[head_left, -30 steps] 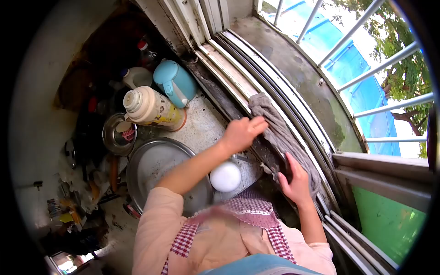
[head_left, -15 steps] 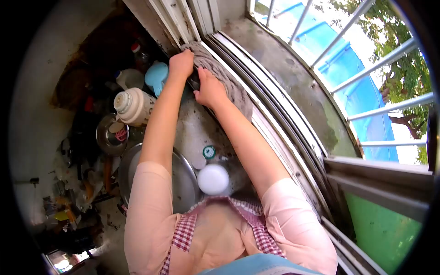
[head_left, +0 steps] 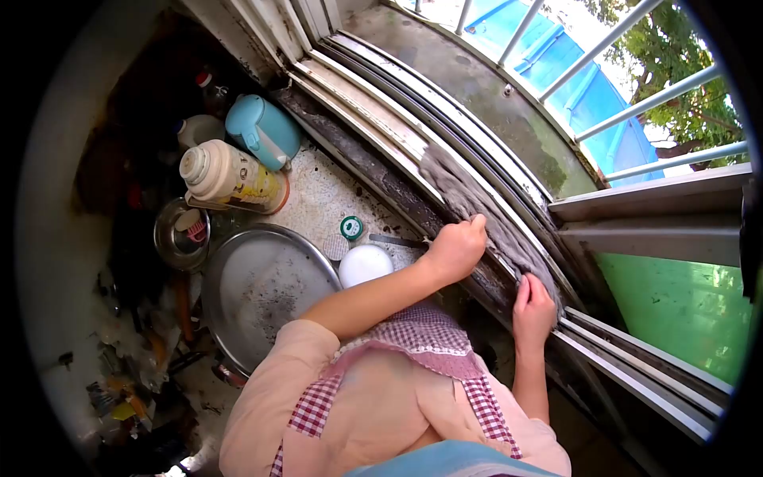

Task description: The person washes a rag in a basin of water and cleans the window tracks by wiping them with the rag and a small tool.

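Note:
A grey-brown cloth (head_left: 489,211) lies stretched along the window sill track, its far end flat and its near end bunched. My left hand (head_left: 457,250) is closed on the cloth's inner edge near its middle, fingers curled. My right hand (head_left: 534,312) pinches the near end of the cloth, close to the right part of the window frame. Beneath the cloth runs the white window frame (head_left: 389,119), and a dark, grimy ledge (head_left: 358,147) borders it on the inside.
On the counter to the left stand a cream thermos (head_left: 230,176), a light-blue jug (head_left: 262,131), a big round metal tray (head_left: 262,278), a small metal bowl (head_left: 167,238), a white round object (head_left: 366,264) and a green lid (head_left: 351,227). Metal bars (head_left: 596,63) cross the window opening.
Both hands have moved with the cloth from the far corner of the sill to the near right part. The far stretch of sill and the ledge are now uncovered.

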`<state>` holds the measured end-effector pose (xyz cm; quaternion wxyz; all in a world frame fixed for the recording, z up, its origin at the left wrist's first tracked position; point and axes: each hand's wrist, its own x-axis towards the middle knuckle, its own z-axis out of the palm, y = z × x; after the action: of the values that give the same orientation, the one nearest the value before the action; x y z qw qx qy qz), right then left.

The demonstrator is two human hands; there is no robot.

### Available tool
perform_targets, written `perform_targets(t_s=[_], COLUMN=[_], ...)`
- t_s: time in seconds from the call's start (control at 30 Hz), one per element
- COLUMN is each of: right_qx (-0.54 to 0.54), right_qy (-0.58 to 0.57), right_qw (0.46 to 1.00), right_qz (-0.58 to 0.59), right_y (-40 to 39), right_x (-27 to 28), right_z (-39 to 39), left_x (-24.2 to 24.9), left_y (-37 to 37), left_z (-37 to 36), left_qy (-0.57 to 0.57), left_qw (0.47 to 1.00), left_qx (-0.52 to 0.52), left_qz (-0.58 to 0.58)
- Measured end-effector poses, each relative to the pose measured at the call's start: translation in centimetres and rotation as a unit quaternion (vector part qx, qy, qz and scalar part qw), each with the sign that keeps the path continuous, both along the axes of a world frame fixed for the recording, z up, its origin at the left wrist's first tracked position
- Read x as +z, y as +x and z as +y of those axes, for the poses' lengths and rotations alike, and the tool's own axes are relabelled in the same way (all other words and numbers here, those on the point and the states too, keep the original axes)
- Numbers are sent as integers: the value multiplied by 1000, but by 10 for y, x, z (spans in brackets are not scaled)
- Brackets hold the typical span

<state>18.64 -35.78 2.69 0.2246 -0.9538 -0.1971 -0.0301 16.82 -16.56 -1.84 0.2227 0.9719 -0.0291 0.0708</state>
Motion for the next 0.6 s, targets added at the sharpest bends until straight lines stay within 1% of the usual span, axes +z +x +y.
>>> perform_targets(t_s=[0.03, 0.1, 0.13, 0.17, 0.2, 0.23, 0.27, 0.3, 0.37, 0.43, 0.47, 0.5, 0.53, 0.57, 0.6], right_qx=[-13, 63, 139, 221, 270, 297, 309, 329, 338, 336, 315, 273, 216, 155, 146], right_qy=[-72, 15, 78, 124, 104, 64, -40, -32, 25, 88, 137, 198, 261, 319, 334], right_qw=[997, 990, 979, 964, 956, 953, 944, 933, 938, 937, 939, 941, 934, 912, 912], right_qz=[-33, -127, -128, -81, -45, -14, -103, -143, -75, -33, -22, 20, 114, 208, 186], right_y=[-2, 7, 15, 23, 30, 38, 46, 55, 62, 66, 68, 72, 82, 89, 90], right_x=[11, 16, 20, 21, 20, 3, -27, -43, -47, -45, -46, -48, -52, -52, -50], right_z=[-2, 17, 41, 68, 97, 123, 146, 164, 182, 181, 182, 185, 191, 200, 212], left_x=[3, 11, 21, 37, 40, 44, 45, 44, 41, 36, 37, 37, 37, 37, 36], left_y=[-3, -20, -35, -49, -64, -78, -92, -106, -129, -147, -153, -159, -165, -172, -178], left_z=[7, 31, 40, 48, 57, 67, 76, 83, 91, 92, 91, 90, 89, 88, 87], left_qy=[-54, -157, -170, -175, -187, -197, -191, -186, -211, -241, -252, -254, -256, -258, -250], left_qw=[998, 983, 981, 977, 972, 967, 965, 962, 947, 931, 924, 921, 918, 914, 912], left_qx=[1, 8, 41, 79, 108, 136, 162, 189, 228, 255, 270, 279, 289, 299, 308], left_qz=[-33, -95, -88, -92, -89, -90, -80, -69, -80, -99, -100, -97, -95, -92, -101])
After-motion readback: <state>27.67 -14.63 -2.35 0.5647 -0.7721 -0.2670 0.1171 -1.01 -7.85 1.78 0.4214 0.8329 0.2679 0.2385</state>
